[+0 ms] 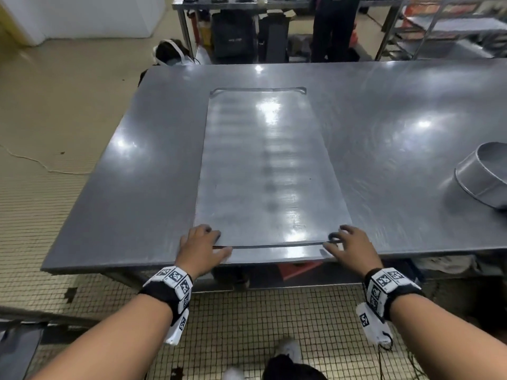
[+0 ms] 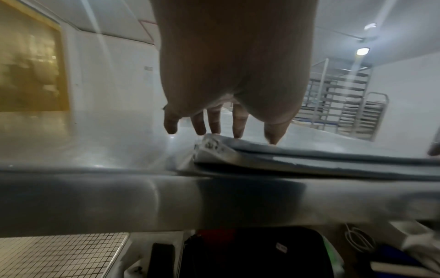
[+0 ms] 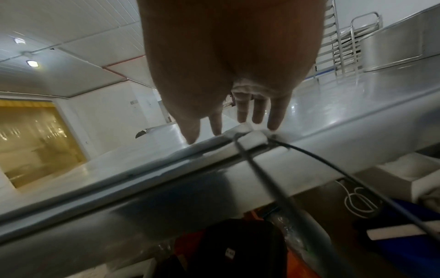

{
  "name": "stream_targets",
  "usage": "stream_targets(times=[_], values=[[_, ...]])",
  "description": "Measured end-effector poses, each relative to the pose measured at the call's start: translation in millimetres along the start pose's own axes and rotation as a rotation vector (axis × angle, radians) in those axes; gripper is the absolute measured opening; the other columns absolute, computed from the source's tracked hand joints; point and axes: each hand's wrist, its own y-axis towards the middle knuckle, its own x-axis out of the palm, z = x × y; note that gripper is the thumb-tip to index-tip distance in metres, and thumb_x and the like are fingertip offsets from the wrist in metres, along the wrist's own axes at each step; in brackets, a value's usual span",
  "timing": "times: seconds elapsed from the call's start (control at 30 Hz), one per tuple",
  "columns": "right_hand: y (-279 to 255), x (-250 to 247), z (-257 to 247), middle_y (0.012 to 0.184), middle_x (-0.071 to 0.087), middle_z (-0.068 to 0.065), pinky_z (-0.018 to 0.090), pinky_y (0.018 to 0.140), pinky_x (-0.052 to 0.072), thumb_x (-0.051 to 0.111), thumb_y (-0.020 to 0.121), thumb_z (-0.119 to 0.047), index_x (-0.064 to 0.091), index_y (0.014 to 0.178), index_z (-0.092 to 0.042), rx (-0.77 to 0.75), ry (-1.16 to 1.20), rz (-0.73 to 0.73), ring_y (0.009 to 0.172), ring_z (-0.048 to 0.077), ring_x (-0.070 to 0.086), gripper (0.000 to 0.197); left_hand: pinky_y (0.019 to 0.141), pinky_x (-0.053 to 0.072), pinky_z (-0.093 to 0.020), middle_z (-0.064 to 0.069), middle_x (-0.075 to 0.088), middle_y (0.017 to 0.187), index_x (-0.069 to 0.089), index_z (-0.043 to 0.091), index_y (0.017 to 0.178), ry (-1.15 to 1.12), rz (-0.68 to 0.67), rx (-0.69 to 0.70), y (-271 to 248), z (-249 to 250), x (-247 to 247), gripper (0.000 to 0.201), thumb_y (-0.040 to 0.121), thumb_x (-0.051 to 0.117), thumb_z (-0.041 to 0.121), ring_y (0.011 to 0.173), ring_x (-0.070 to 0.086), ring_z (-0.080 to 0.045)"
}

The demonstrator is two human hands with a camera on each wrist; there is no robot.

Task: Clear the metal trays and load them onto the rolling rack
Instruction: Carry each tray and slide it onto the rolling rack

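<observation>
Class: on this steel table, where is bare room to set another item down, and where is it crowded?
Bare: table left of the metal tray, and between tray and round pan. Crowded: near edge, where left hand and right hand meet the tray.

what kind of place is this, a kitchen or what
Most likely a commercial bakery or food-production kitchen: a steel worktable holding a flat metal tray, tall tray racks by the wall, and a tiled floor.

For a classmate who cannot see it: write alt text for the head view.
Both hands, left hand and right hand, rest on the near corners of a flat metal tray on a steel table. A round pan lies tilted at the right.
</observation>
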Motion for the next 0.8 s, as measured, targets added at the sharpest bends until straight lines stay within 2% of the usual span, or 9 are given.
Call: stream_targets(times=[0.1, 0.2, 0.27, 0.37, 0.47, 0.57, 0.7, 0.8], values=[[-18, 12, -16, 0.152, 0.04, 0.004, 0.042, 0.117, 0.033, 0.065, 0.082, -0.066, 0.056, 0.14, -0.025, -0.029, -0.053, -0.049, 0.141, 0.021, 0.035, 0.072, 0.111, 0.034, -0.042, 0.003, 0.043, 0.139, 0.052, 0.032, 0.137, -0.006, -0.008, 0.08, -13, -5, 8, 0.075, 0.078, 0.054, 0.079, 0.132, 0.037, -0.019], [-25, 16, -23, 0.156, 0.033, 0.005, 0.045, 0.12, 0.029, 0.063, 0.08, -0.07, 0.044, 0.149, -0.025, -0.038, -0.126, -0.076, 0.147, 0.022, 0.027, 0.084, 0.11, 0.037, -0.039, 0.003, 0.043, 0.138, 0.049, 0.031, 0.141, -0.007, 0.021, 0.099, -22, -12, 11, 0.079, 0.077, 0.06, 0.077, 0.13, 0.037, -0.018], [-24, 13, -21, 0.157, 0.031, 0.005, 0.045, 0.121, 0.027, 0.064, 0.083, -0.067, 0.04, 0.151, -0.026, -0.036, -0.135, -0.12, 0.148, 0.022, 0.024, 0.083, 0.109, 0.038, -0.037, 0.002, 0.042, 0.139, 0.048, 0.031, 0.142, 0.007, 0.039, 0.109, -25, -14, 11, 0.075, 0.08, 0.063, 0.07, 0.13, 0.038, -0.019], [-19, 2, -16, 0.154, 0.038, 0.005, 0.042, 0.118, 0.031, 0.064, 0.085, -0.063, 0.045, 0.148, -0.029, -0.054, -0.169, -0.125, 0.144, 0.022, 0.032, 0.074, 0.106, 0.039, -0.037, 0.001, 0.043, 0.137, 0.049, 0.03, 0.139, 0.046, 0.054, 0.136, -26, -14, 11, 0.065, 0.085, 0.063, 0.063, 0.127, 0.04, -0.02], [-15, -4, -15, 0.152, 0.042, 0.006, 0.041, 0.117, 0.031, 0.067, 0.088, -0.053, 0.049, 0.145, -0.028, -0.047, -0.151, -0.137, 0.142, 0.023, 0.035, 0.065, 0.099, 0.042, -0.035, 0.003, 0.048, 0.123, 0.054, 0.031, 0.13, 0.078, 0.075, 0.155, -24, -13, 10, 0.057, 0.084, 0.065, 0.062, 0.115, 0.044, -0.018], [-12, -8, -13, 0.15, 0.045, 0.005, 0.043, 0.116, 0.034, 0.068, 0.087, -0.053, 0.053, 0.142, -0.028, -0.043, -0.125, -0.158, 0.14, 0.023, 0.038, 0.062, 0.091, 0.044, -0.034, 0.006, 0.049, 0.111, 0.057, 0.031, 0.117, 0.08, 0.088, 0.159, -22, -15, 7, 0.05, 0.081, 0.066, 0.065, 0.104, 0.046, -0.015], [-6, -27, -2, 0.14, 0.054, 0.004, 0.037, 0.103, 0.044, 0.068, 0.087, -0.05, 0.058, 0.137, -0.026, -0.058, -0.114, -0.18, 0.124, 0.021, 0.053, 0.056, 0.084, 0.045, -0.033, 0.007, 0.05, 0.102, 0.055, 0.031, 0.104, 0.092, 0.117, 0.102, -24, -21, 6, 0.042, 0.081, 0.066, 0.064, 0.097, 0.047, -0.015], [3, -39, 3, 0.135, 0.056, -0.001, 0.034, 0.095, 0.047, 0.07, 0.086, -0.051, 0.06, 0.135, -0.028, -0.123, -0.152, -0.222, 0.116, 0.019, 0.057, 0.055, 0.085, 0.043, -0.033, 0.007, 0.052, 0.103, 0.054, 0.032, 0.103, 0.128, 0.128, 0.068, -26, -18, 10, 0.04, 0.082, 0.063, 0.065, 0.098, 0.047, -0.016]])
